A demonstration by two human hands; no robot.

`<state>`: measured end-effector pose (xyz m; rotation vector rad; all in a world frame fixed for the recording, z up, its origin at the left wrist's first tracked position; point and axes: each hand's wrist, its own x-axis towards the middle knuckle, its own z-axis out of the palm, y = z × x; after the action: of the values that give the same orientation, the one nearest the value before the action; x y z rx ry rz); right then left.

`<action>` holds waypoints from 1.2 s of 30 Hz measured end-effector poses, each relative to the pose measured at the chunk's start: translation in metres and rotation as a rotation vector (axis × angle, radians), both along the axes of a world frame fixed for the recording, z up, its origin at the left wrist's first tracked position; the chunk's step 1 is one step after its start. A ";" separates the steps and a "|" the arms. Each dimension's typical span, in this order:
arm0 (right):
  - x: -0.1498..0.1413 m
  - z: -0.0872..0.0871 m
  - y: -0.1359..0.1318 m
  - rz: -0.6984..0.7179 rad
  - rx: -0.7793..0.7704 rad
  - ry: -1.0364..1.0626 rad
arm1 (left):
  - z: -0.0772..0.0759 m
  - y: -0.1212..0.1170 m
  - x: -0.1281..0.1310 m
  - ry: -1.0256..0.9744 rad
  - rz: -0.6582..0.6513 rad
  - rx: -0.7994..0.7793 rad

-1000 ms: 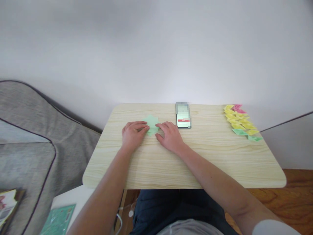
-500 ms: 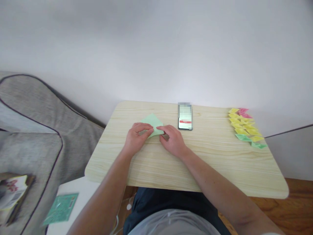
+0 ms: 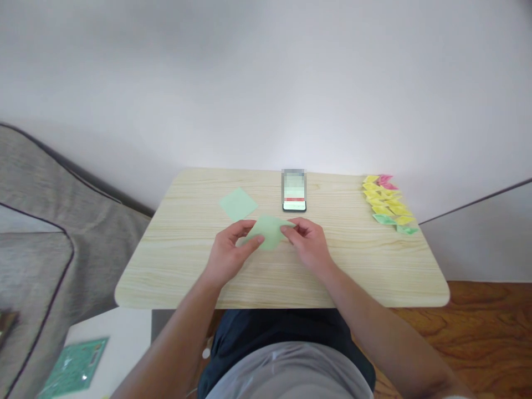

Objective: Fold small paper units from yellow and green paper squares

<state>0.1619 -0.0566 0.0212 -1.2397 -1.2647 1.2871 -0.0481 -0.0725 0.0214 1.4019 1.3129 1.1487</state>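
Note:
Between my two hands is a pale green sheet of paper [image 3: 270, 231], held just above the wooden table. My left hand [image 3: 233, 249] pinches its left corner between thumb and fingers. At the opposite corner, my right hand [image 3: 307, 241] grips the paper the same way. A second pale green paper square [image 3: 238, 204] lies flat on the table, turned cornerwise, just beyond my left hand. Fingertips behind the held sheet are partly hidden.
A phone [image 3: 294, 191] with a lit screen lies beyond my hands. Folded yellow, pink and green paper pieces [image 3: 386, 204] form rows at the right of the table [image 3: 174, 277]. A grey sofa [image 3: 95, 244] and a green packet [image 3: 77, 366] are at left.
My hands have lifted one green sheet toward me, and another green square now shows on the table behind it. The view has shifted, so the phone and folded pieces appear further left.

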 end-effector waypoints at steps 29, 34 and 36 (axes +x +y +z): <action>0.057 -0.001 -0.001 0.374 0.238 -0.667 | -0.021 -0.040 0.029 0.654 -0.253 0.494; 0.061 -0.001 -0.030 0.084 0.464 -0.615 | -0.024 -0.040 0.037 0.683 -0.213 0.431; 0.065 0.000 -0.046 0.105 0.417 -0.499 | -0.024 -0.041 0.039 0.665 -0.194 0.414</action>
<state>0.2267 -0.1025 0.0214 -1.2337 -1.8629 0.7386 -0.0096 -0.1139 -0.0030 2.3003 1.3715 0.8781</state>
